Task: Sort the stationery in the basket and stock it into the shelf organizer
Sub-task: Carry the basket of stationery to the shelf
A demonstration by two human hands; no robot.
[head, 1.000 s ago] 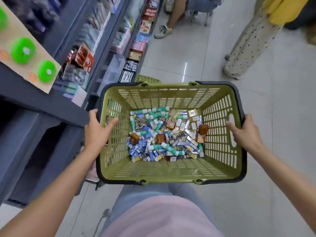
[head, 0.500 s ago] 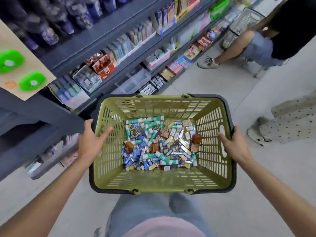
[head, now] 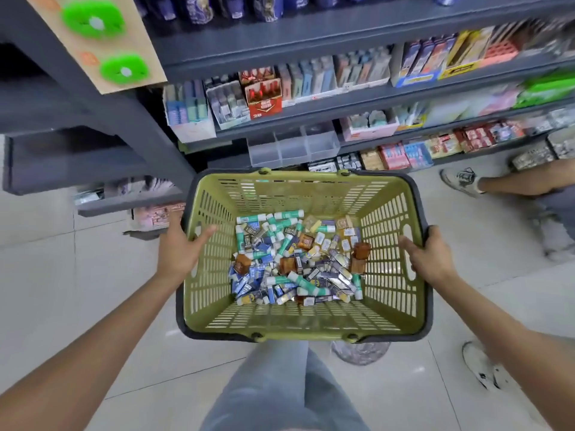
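Note:
I carry a green slatted basket [head: 298,318] with a dark rim in front of my waist. My left hand [head: 182,245] grips its left rim, thumb inside the wall. My right hand [head: 431,256] grips the right rim the same way. On the basket floor lies a heap of small stationery [head: 295,259]: green-and-white glue sticks, blue and white eraser packs, small brown boxes. A clear plastic organizer [head: 292,147] with three open compartments sits on a low shelf just beyond the basket's far edge.
Dark grey shelving [head: 311,35] packed with stationery boxes fills the top and runs off to the right. A cardboard card with green discs [head: 102,42] hangs at upper left. Another person's leg and shoe [head: 460,181] stand at right on the pale tiled floor.
My view has swung left to face the shelves. The clear organizer now sits straight ahead of the basket. Both hands keep the same grip on the rim.

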